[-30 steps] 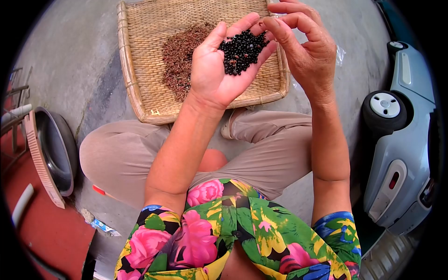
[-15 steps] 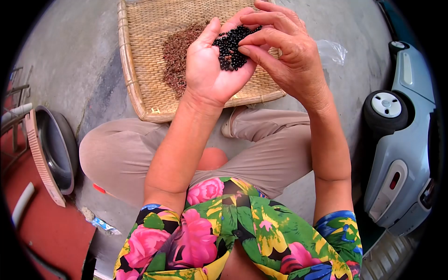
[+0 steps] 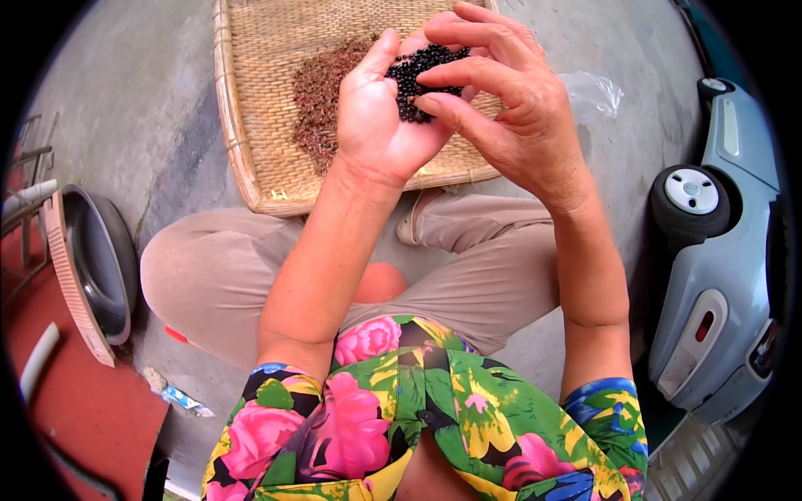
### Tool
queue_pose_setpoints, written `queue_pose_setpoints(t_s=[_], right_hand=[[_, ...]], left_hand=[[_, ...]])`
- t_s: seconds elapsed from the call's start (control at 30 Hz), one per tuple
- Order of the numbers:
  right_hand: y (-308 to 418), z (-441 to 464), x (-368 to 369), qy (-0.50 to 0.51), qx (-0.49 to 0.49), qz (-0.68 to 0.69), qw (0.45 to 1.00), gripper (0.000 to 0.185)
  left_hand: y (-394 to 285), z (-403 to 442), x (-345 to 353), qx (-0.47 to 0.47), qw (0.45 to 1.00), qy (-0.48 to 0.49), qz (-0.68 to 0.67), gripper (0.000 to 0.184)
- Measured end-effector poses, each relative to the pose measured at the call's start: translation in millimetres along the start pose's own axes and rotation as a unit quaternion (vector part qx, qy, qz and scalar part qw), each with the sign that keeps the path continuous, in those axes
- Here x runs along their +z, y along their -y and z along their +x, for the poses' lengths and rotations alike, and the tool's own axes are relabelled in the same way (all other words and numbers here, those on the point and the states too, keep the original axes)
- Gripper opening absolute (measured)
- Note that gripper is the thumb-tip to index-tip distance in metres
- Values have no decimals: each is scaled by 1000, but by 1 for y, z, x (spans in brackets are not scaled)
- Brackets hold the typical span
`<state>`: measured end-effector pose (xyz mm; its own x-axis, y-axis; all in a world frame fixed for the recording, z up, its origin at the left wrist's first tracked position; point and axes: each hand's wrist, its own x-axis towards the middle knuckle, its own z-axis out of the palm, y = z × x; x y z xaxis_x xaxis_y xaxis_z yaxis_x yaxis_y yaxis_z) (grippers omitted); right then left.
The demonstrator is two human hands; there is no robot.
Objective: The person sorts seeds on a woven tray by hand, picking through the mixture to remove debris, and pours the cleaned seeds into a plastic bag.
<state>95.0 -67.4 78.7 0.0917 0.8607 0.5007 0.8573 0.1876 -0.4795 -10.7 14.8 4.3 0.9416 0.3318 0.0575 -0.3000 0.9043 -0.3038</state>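
A pile of small shiny black seeds lies in the cupped palm of my left hand. Over the pile hangs my right hand, its thumb and forefinger slightly apart at the seeds and the other fingers curved across my left fingers. Nothing shows between the right thumb and forefinger. Below both hands rests a woven tray on the floor, with a heap of reddish-brown bits on its weave, partly hidden by my left hand.
At the left are a metal basin, a ridged board and a red surface. A clear plastic bag lies right of the tray. A grey-blue ride-on car stands at the right. My crossed legs lie before the tray.
My right hand has come down and left onto the black seeds, and its thumb and forefinger have parted slightly. The reddish bits seen among the seeds earlier no longer show. More of the plastic bag shows.
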Motion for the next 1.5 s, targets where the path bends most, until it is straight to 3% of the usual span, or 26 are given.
queue_pose_setpoints(t_s=[0.13, 0.2, 0.27, 0.33, 0.43, 0.57, 0.63, 0.67, 0.73, 0.77, 0.8, 0.87, 0.9, 1.0, 1.07, 1.13, 1.2, 1.27, 1.33, 1.4, 1.43, 1.5], right_hand=[[0, 3, 4, 35, -2, 6, 999, 15], [-1, 4, 1, 24, 11, 13, 1000, 14], [-2, 4, -1, 14, 25, 20, 999, 13], [-5, 3, -2, 20, 40, 33, 998, 11], [-7, 1, -2, 10, 48, 7, 999, 12], [0, 4, -1, 1, 7, 12, 1000, 17], [5, 4, 4, 14, 9, 6, 1000, 18], [6, 4, 6, 27, 10, -1, 1000, 18], [5, 3, 7, 21, 14, 2, 1000, 18], [2, 3, 7, 23, 9, 3, 1000, 16], [0, 4, 7, 25, 2, 5, 1000, 15], [-7, 4, -2, -57, 46, -6, 997, 6], [-10, 3, -7, -98, 68, -9, 993, 6], [-19, 2, -16, -120, 112, -75, 984, 11], [-15, 5, -22, -82, 124, -147, 978, 13], [-15, 8, -21, -90, 169, -111, 975, 9], [-17, 4, -14, -53, 20, -67, 996, 10], [-8, 3, -4, -26, 57, -47, 997, 16], [-5, 4, 3, 9, -29, -66, 997, 15], [-9, 3, 3, 9, -44, -87, 995, 14], [-10, 3, 0, -2, -2, -55, 998, 14], [-12, 3, -4, -16, 31, -39, 999, 14]], left_hand=[[3, 1, -1, 16, 999, -20, 37, 35], [6, 4, -1, -24, 992, 120, -20, 51], [8, 3, 3, -13, 997, 77, -5, 53], [14, 2, 16, 50, 994, -76, 66, 47], [8, 3, 10, 9, 999, -1, 52, 51], [10, 3, 8, 43, 996, -56, 54, 46], [2, 3, -6, -26, 994, 99, -26, 49], [1, 2, -12, -26, 994, 99, -26, 49], [2, 2, -5, -25, 997, 78, -1, 45], [6, 0, 0, 3, 999, -9, 42, 44], [10, 2, 8, 4, 999, -9, 42, 44], [17, 6, 18, 56, 982, -123, 131, 46], [9, 4, 11, 3, 1000, 2, -1, 48], [10, 8, -1, 32, 999, -27, 1, 49], [11, 8, 0, 32, 999, -24, 5, 49], [9, 6, 2, 35, 999, -21, 9, 50], [8, 3, 6, 19, 1000, -17, 1, 51], [9, 4, 8, 12, 1000, -9, 9, 52], [10, 4, 4, 4, 1000, -2, 17, 52], [9, 5, 0, -41, 989, 126, -66, 52], [11, 5, 5, -41, 989, 126, -66, 52], [16, 6, 18, 46, 986, -100, 126, 51]])
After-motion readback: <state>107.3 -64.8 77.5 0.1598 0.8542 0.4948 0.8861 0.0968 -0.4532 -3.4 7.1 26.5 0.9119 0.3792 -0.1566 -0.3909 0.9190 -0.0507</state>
